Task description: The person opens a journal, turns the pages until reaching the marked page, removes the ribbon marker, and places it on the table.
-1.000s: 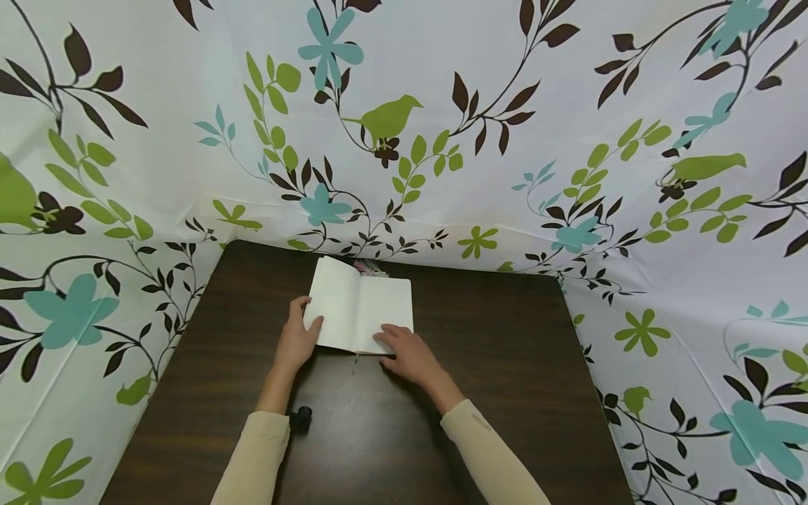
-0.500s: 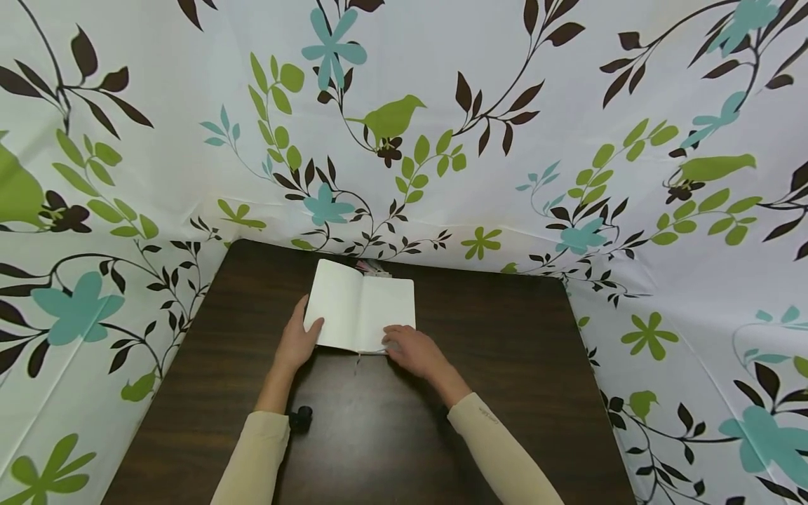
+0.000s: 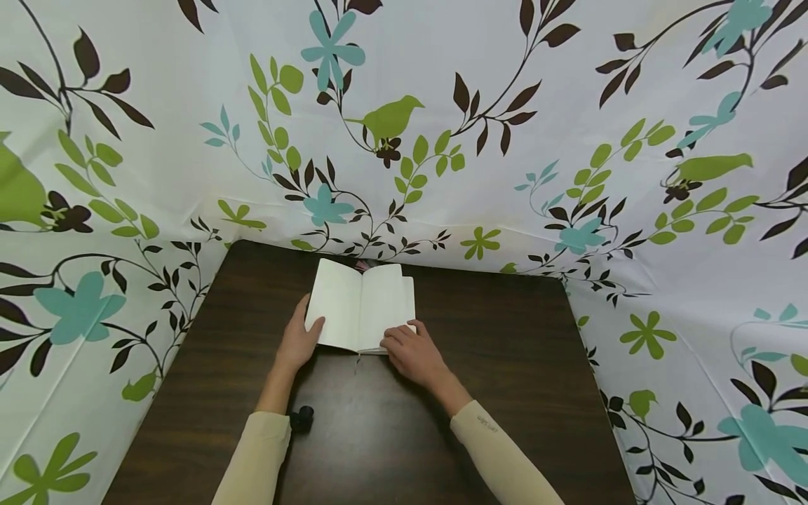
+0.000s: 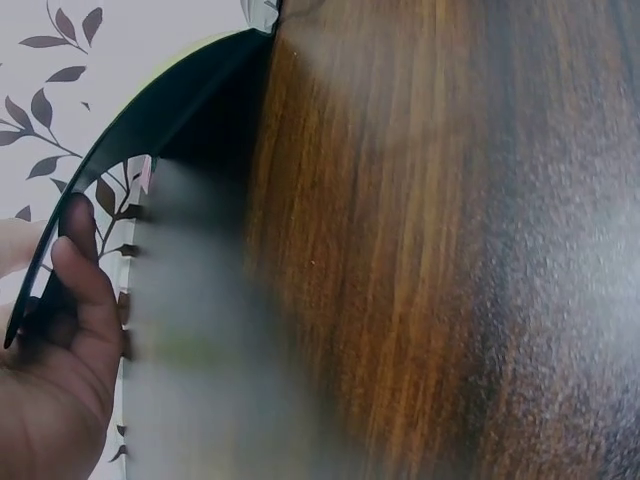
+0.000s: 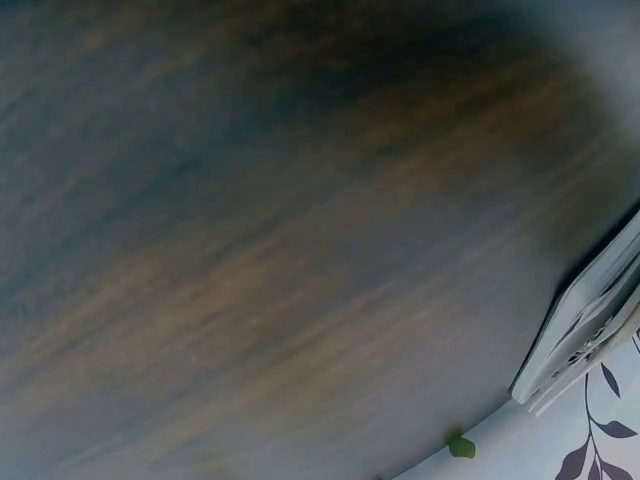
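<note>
- While your left hand [image 3: 299, 338] holds the outer edge of the notebook [image 3: 337, 301], its thumb lies over the left page and its fingers reach behind the cover; it pinches the cover between them.
- Your notebook lies open on the dark wooden table [image 3: 505, 365], near its far edge, with blank white pages facing you. In the left wrist view, the dark cover [image 4: 170, 110] curves up off the tabletop where you grip it.
- Your right hand [image 3: 413, 356] rests at the lower right of the notebook, fingers bent and close together on the paper; your thumb is hidden, so I cannot tell whether it pinches a page.
- Beside those fingers, the upper right leaf [image 3: 381, 298] sits inward, showing a strip of the page beneath [image 3: 409, 298] along its outer side.
- A thin ribbon [image 3: 358, 361] hangs from the spine's lower end towards you.
- Behind your table hangs white fabric [image 3: 480, 189] printed with leaves, flowers and birds.
</note>
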A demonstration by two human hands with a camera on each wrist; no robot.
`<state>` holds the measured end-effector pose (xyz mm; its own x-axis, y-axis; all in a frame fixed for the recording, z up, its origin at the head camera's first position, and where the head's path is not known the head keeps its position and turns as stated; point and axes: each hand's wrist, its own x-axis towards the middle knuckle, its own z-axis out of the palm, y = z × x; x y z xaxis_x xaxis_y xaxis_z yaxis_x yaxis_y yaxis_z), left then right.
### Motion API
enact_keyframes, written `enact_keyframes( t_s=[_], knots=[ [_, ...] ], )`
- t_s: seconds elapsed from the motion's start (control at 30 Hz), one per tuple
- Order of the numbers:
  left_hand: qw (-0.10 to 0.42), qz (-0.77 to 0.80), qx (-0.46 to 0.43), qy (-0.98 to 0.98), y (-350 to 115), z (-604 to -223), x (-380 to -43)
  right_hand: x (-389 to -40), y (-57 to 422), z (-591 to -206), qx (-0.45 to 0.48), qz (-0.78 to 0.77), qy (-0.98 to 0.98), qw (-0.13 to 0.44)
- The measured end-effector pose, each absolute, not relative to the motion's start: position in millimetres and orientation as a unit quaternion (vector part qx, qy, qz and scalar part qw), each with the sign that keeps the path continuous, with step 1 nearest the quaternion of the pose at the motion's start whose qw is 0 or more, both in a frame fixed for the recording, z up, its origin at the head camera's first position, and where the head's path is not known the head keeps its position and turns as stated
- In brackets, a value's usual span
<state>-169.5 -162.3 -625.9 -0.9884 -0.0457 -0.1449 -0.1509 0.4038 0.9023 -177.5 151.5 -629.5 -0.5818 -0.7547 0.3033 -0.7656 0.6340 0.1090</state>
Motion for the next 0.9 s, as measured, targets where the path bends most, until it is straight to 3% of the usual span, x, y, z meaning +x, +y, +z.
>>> enact_keyframes(
  t_s=[0.3, 0.47, 0.63, 0.9],
  knots=[
    [0.039, 0.549, -0.059, 0.833, -158.5, -626.1, -169.5, -179.7, 149.9, -628.7, 0.384, 0.046, -0.89, 0.241],
    [0.038, 0.554, -0.061, 0.829, -157.9, -626.3, -168.6, -179.6, 141.2, -627.5, 0.364, 0.125, -0.891, 0.243],
    [0.041, 0.557, -0.059, 0.828, -156.9, -625.2, -168.9, -177.7, 126.3, -622.7, 0.268, 0.271, -0.908, 0.176],
    [0.035, 0.558, -0.053, 0.827, -155.5, -624.1, -169.5, -177.2, 101.5, -619.0, 0.16, 0.437, -0.885, 0.007]
  ],
)
